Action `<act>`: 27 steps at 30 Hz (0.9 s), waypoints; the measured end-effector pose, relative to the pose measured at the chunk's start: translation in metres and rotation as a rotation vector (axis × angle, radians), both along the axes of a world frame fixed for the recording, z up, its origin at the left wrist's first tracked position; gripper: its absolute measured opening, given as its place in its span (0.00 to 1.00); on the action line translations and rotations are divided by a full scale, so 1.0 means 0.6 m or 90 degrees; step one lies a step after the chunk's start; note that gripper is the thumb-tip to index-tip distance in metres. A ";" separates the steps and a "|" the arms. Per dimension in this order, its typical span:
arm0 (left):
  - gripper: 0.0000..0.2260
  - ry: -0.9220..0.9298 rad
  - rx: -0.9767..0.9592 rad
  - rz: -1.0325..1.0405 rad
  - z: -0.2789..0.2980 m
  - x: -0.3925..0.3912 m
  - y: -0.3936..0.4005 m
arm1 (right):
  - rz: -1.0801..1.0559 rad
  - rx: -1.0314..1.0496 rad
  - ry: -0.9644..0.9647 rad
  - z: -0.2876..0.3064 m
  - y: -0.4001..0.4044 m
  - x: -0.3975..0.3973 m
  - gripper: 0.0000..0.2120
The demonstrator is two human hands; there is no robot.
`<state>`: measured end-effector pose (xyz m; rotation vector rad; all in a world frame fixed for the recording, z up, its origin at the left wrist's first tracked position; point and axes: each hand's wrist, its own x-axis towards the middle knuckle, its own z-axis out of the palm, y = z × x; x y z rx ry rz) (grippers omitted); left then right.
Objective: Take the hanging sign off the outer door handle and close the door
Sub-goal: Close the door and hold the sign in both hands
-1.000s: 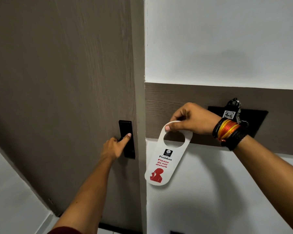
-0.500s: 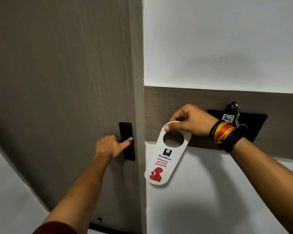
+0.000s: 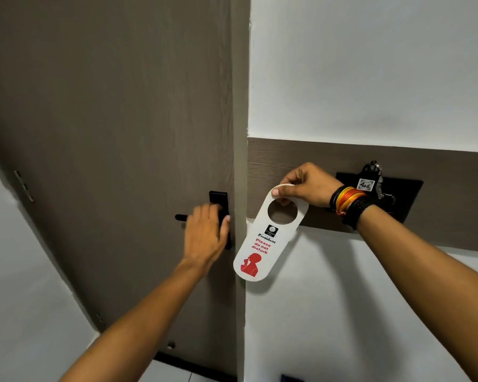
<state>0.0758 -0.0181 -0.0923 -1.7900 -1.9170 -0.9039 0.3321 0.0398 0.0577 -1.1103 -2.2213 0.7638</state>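
My right hand [image 3: 305, 187] pinches the top of a white "Please do not disturb" hanging sign [image 3: 262, 244], which dangles in front of the wall right of the door frame. The grey-brown door [image 3: 108, 133] fills the left and sits flush against its frame. My left hand [image 3: 207, 235] lies over the black handle plate [image 3: 218, 197], fingers apart and slightly blurred. The black lever [image 3: 180, 217] sticks out to the left of that hand, which does not clasp it.
A black wall panel [image 3: 406, 199] with a key and a tag marked 406 [image 3: 366, 184] sits behind my right wrist. A wooden band [image 3: 287, 153] crosses the white wall. Hinges show at the door's left edge [image 3: 24, 186].
My left hand has let go of the lever and spread its fingers over the handle plate; the lever is now visible. The sign stays in my right hand, almost still.
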 end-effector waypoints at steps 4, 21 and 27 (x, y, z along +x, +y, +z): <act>0.11 -0.482 -0.136 -0.277 0.001 0.051 -0.067 | -0.008 0.007 -0.005 0.006 -0.015 -0.019 0.12; 0.08 -0.732 -0.245 -0.489 -0.015 0.149 -0.098 | -0.193 -0.206 0.294 -0.224 -0.222 0.139 0.07; 0.10 -0.665 -0.325 -0.541 -0.022 0.328 -0.085 | -0.320 -0.185 0.345 -0.257 -0.246 0.293 0.04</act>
